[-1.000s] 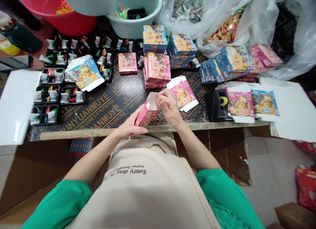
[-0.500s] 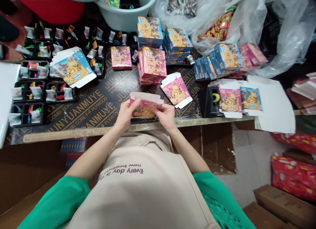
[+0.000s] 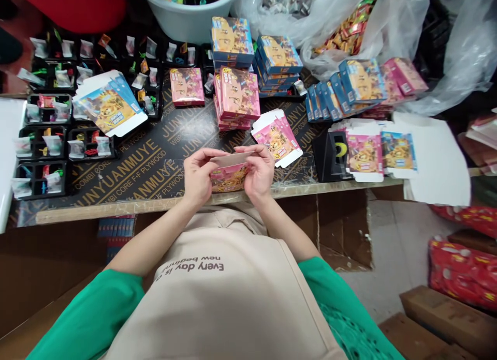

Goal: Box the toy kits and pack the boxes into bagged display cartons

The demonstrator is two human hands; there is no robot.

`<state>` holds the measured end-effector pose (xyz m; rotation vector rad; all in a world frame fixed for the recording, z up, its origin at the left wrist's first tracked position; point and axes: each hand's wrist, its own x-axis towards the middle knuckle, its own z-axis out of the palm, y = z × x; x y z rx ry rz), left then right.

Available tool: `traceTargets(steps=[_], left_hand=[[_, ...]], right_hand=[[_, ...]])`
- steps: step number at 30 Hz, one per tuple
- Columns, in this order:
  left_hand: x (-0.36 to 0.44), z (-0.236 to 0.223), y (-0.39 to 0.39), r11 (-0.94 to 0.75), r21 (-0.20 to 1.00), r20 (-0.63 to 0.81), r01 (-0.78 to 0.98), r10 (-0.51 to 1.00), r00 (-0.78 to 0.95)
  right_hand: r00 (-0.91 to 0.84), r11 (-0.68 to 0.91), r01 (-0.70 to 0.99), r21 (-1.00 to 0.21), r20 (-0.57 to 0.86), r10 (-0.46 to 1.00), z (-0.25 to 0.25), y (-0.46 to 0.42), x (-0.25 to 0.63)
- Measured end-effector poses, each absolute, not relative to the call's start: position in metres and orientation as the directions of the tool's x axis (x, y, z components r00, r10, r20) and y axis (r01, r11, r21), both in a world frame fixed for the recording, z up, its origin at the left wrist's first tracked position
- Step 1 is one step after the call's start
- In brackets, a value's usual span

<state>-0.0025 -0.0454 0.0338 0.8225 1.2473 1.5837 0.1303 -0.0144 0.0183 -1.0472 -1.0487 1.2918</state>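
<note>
By the counter's near edge (image 3: 97, 209) my left hand (image 3: 199, 176) and right hand (image 3: 259, 175) pinch a pink carton (image 3: 229, 179) (flap (image 3: 232, 159) seemingly unclosed); boxes (image 3: 239, 93) stand stacked, flat cartons (image 3: 277, 137) apparently await folding

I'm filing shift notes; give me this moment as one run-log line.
left hand: holds pink carton | right hand: holds same carton | flap: between hands | ahead: pink stack | right: tape dispenser
</note>
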Motion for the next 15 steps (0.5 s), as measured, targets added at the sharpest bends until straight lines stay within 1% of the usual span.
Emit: traceTargets(steps=[1,3,6,9,12,15], left_hand=[[0.001,0.033,-0.046,-0.097,0.965,0.000,-0.245,0.929,-0.369],[0.003,0.031,-0.047,-0.128,0.961,0.029,-0.246,0.928,-0.371],[-0.005,0.027,-0.045,-0.092,0.960,0.003,-0.265,0.948,-0.318],[-0.018,0.029,-0.044,-0.035,0.973,-0.026,-0.229,0.965,-0.261],[-0.029,0.033,-0.047,-0.016,0.993,-0.010,-0.115,0.976,-0.218],[-0.041,0.032,-0.058,-0.102,0.991,0.114,0.083,0.981,-0.157]], right_hand=[[0.034,0.029,-0.208,-0.978,0.022,0.999,0.017,-0.016,0.128],[0.064,0.054,-0.197,-0.979,0.042,0.997,0.013,-0.018,0.127],[0.050,0.093,-0.182,-0.979,0.085,0.995,0.010,-0.017,0.132],[-0.017,0.086,-0.103,-0.991,0.088,0.996,0.012,-0.014,0.141],[-0.104,0.069,-0.034,-0.997,0.072,0.992,0.019,-0.010,0.148],[-0.222,0.090,-0.044,-0.995,0.098,0.970,0.025,-0.007,0.154]])
